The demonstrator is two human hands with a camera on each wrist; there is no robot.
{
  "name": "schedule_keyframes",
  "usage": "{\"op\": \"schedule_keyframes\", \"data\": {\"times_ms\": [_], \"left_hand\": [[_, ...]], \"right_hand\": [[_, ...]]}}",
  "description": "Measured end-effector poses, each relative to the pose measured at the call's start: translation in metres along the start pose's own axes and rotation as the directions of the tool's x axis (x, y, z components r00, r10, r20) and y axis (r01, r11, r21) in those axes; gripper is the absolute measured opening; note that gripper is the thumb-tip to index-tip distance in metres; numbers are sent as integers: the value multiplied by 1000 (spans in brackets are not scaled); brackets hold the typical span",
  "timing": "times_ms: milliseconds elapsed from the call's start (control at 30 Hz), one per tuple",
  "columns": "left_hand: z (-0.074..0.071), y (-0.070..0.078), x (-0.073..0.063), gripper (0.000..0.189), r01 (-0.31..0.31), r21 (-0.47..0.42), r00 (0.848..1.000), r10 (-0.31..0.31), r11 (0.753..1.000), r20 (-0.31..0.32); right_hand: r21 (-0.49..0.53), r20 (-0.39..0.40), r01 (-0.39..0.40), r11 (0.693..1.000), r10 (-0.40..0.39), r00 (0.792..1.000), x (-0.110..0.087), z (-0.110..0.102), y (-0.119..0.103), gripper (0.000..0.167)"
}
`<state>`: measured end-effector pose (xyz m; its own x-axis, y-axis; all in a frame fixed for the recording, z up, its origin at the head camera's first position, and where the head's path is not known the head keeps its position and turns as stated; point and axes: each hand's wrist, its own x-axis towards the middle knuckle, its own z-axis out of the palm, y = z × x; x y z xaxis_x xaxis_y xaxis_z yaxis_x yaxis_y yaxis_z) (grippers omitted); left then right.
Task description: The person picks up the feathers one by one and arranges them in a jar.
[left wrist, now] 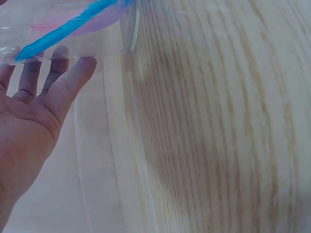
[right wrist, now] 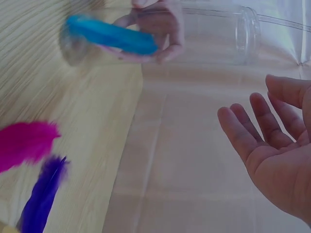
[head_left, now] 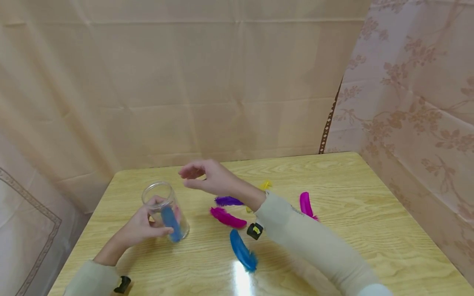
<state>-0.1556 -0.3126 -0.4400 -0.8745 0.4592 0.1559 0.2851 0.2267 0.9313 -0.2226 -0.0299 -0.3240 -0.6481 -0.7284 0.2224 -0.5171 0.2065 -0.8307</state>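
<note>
A clear jar (head_left: 169, 196) stands on the table at the left, its mouth uppermost. Inside it are a blue feather (head_left: 171, 223) and a pink feather (left wrist: 99, 22). My left hand (head_left: 142, 226) holds the jar around its side, the thumb on the near face and fingers behind. To the right of the jar mouth and slightly higher, my right hand (head_left: 209, 179) is in the air with fingers loosely bent and nothing in them. Its open palm shows in the right wrist view, apart from the jar.
On the table lie a purple feather (head_left: 227, 201), a magenta feather (head_left: 228, 218) and a blue feather (head_left: 242, 250). A yellow feather (head_left: 265, 185) is partly hidden by my right wrist. Another magenta feather (head_left: 305, 204) lies beyond the right forearm. Curtains hang behind and beside the table.
</note>
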Motion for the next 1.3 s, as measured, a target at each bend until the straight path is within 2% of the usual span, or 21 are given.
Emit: {"op": "schedule_keyframes", "data": {"times_ms": [100,233,367,500,600,800,833,933,1067,1200,1300], "left_hand": [[0,0,-1,54,12,15,1000,-12,1000,-10],[0,0,-1,54,20,13,1000,-19,1000,-11],[0,0,-1,53,22,14,1000,-22,1000,-9],[1,0,-1,53,16,5,1000,-16,1000,-6],[1,0,-1,54,2,-3,1000,-2,1000,-2],[0,-1,-1,56,-26,3,1000,26,1000,13],[0,-1,-1,56,-25,2,1000,25,1000,14],[0,-1,-2,56,-17,-5,1000,17,1000,14],[1,-1,-2,56,-4,-9,1000,4,1000,9],[2,0,-2,56,-8,-7,1000,9,1000,6],[2,1,-2,55,-2,-6,1000,2,1000,6]], "right_hand": [[-3,54,-26,1000,26,998,-12,-2,3,35],[-20,120,-1,1000,3,993,-27,-3,6,36],[-159,197,85,984,-53,979,-44,-2,10,35],[-338,320,218,915,-106,941,-62,1,12,36],[-414,411,277,867,-94,907,-77,4,13,37],[-565,546,419,711,-59,836,-110,10,19,45],[-571,562,433,697,-53,826,-115,11,22,47],[-579,593,448,681,-24,805,-127,13,31,52],[-589,612,448,673,8,791,-141,14,45,58],[-605,614,459,650,14,789,-151,15,57,60],[-626,605,481,614,-7,796,-155,18,64,58]]}}
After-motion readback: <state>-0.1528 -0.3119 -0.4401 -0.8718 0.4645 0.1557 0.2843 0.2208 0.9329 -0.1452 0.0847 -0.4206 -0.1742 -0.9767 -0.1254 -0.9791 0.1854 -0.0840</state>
